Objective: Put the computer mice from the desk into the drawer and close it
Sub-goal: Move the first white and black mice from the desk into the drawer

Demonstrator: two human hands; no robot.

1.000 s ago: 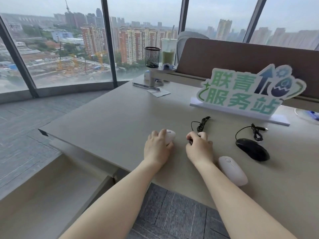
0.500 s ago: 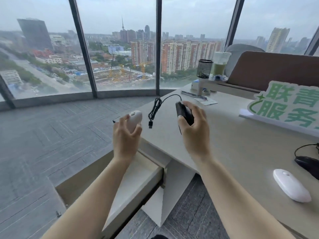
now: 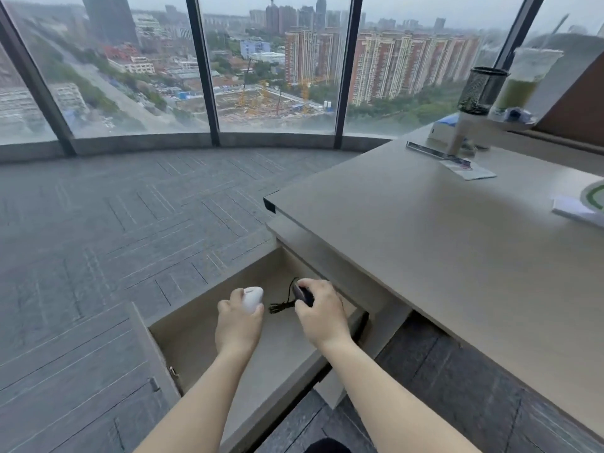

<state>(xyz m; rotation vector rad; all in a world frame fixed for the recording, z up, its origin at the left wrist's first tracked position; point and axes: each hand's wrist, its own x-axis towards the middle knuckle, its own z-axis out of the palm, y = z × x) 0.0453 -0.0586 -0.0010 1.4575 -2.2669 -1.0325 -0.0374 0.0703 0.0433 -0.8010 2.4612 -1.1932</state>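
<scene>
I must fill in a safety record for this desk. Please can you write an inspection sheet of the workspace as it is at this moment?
Surface: beige desk, mostly bare in view.
Job's things: white mouse and black mouse, both held over the open drawer; the drawer shows nothing else inside.
Clutter: mesh pen cup, green drink cup, leaflet, sign edge, all at the desk's far side.
Grippers: left hand holds the white mouse; right hand holds the black mouse.
Cables: black cord hangs bundled from the black mouse.
Surroundings: grey carpet, large windows.
</scene>
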